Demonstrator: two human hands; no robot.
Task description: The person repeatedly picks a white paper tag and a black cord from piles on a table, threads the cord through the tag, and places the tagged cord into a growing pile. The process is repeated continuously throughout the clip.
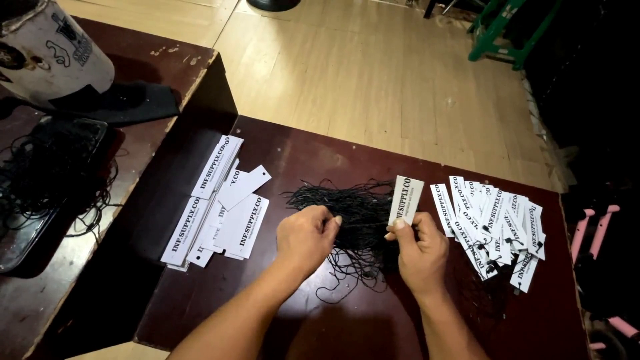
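- Dark red-brown wooden surface (320,153) carries a tangle of thin black strings (353,213) at its middle.
- Left hand (305,237), at the near left edge of the tangle, pinches a strand between thumb and fingers.
- Right hand (421,250), at the tangle's right edge, grips a white card tag (405,199) upright by its lower end.
- Strings look limp, light and prone to snagging; best taken singly near an end. The tag looks stiff and thin, held by its edges.
- Left of the tangle lies a stack of plain tags (220,207); right of it, strung tags (497,223) fan out.
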